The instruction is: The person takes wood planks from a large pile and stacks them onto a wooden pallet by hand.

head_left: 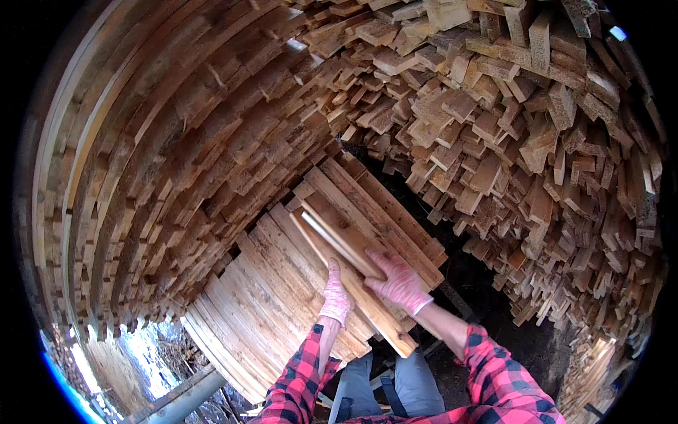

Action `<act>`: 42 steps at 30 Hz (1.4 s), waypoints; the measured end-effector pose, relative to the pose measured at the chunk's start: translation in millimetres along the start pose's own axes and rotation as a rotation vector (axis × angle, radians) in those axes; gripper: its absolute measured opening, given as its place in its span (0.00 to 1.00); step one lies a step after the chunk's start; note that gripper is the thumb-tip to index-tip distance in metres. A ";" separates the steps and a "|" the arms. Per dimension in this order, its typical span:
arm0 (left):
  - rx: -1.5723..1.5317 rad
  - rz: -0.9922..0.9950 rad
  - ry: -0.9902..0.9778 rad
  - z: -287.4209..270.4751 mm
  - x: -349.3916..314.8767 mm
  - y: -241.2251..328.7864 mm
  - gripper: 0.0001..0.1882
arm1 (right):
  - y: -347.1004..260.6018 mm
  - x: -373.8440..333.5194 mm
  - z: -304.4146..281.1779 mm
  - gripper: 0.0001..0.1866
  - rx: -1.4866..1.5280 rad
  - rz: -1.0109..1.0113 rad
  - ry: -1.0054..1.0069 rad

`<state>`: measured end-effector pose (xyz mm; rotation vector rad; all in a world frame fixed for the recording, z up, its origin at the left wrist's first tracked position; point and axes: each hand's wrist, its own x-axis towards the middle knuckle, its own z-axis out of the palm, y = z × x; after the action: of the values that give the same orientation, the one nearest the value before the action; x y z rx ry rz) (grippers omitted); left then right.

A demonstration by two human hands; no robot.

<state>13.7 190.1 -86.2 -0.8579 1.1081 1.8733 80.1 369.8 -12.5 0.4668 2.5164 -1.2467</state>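
Note:
Both my hands wear pink-and-white knit gloves. My left hand (337, 293) is closed on the left edge of a long wooden board (376, 315), its thumb upward and its fingers mostly hidden. My right hand (400, 281) grips a second wooden board (345, 242) from the right side. The two boards lie side by side, tilted, a narrow gap between their far ends. Below them is a layer of planks (272, 283) laid edge to edge on a stack in front of me.
A tall wall of stacked boards (176, 141) rises on the left. On the right a high heap of board ends (487, 141) juts out unevenly. Dark ground (494, 311) lies between the stack and the heap. A metal pipe (180, 399) runs at lower left.

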 end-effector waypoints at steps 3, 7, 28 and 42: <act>0.012 0.004 0.032 -45.3 32.5 5.9 0.58 | 16.8 40.8 -42.1 0.42 -0.069 -0.017 0.131; -0.032 -0.014 0.007 -56.6 46.4 2.0 0.54 | 76.1 125.2 -85.0 0.32 -0.078 -0.082 0.276; 1.234 0.088 -0.003 67.4 -52.7 -34.0 0.43 | 39.2 -79.8 53.2 0.43 1.038 0.116 -0.239; 1.330 0.255 -0.439 -113.0 -261.2 -173.2 0.31 | 157.9 -155.8 109.4 0.26 1.212 0.665 -0.140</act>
<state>304.2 68.8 22.9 0.4397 1.7890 0.9801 298.6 347.7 -126.3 1.2404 1.0304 -2.1850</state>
